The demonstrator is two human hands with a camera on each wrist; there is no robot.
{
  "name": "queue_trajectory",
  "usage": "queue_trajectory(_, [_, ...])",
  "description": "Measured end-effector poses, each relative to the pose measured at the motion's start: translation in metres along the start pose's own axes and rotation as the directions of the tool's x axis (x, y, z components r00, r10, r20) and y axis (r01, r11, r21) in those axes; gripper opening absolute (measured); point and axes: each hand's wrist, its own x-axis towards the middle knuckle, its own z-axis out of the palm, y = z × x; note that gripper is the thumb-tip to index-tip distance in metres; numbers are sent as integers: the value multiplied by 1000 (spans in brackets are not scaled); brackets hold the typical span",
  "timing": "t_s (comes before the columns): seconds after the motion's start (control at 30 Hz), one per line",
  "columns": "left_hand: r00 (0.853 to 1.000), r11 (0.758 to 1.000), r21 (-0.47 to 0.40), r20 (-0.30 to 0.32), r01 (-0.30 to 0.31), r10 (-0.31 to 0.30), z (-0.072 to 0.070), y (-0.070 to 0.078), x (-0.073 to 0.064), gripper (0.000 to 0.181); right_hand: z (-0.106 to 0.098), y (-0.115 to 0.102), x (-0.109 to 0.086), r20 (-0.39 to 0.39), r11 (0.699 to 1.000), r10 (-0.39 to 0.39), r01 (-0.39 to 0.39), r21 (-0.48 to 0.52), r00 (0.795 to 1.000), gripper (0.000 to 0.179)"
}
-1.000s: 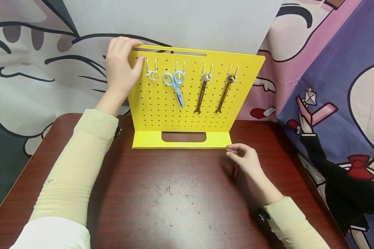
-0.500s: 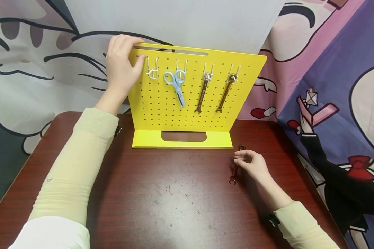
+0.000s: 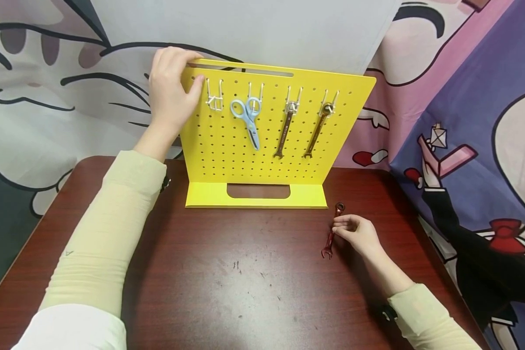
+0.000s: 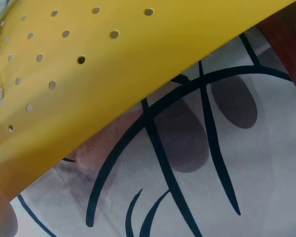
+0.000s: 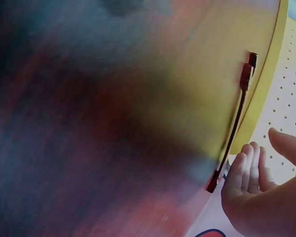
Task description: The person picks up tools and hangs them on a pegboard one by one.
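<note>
My left hand point(image 3: 170, 90) grips the upper left corner of a yellow pegboard point(image 3: 354, 87), its thumb on the front face and its fingers over the top edge. In the left wrist view only a fingertip point(image 4: 1, 215) shows at the lower left. My right hand point(image 3: 360, 236) hovers beside a reddish combination wrench point(image 3: 329, 242) lying on the table right of the board's base. The right wrist view shows its fingers extended, the thumb apart and nothing in the palm, with the wrench point(image 5: 246, 76) beyond the fingertips.
Blue scissors point(image 3: 251, 124) and two wrenches, one left point(image 3: 283, 133) and one right point(image 3: 316, 133), hang from white hooks on the board. A bare hook point(image 3: 215, 103) is at its left. The brown table point(image 3: 201, 272) is backed by printed cloth point(image 3: 455, 121).
My right hand has drawn back from the board's base toward the lower right, and more of the wrench on the table shows. My left hand has kept its place on the board.
</note>
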Motion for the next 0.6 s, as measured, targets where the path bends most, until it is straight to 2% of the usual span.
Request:
queue_trajectory(0.3, [1000,1000,4,5,6,-6,0,0,0,27,4,8,0,-20,997,75,-75,16,997,34])
queue_trajectory(0.6, [1000,1000,7,9,5,-6,1,-1,0,27,7,16,0,-57,989,130,-125,75,990,38])
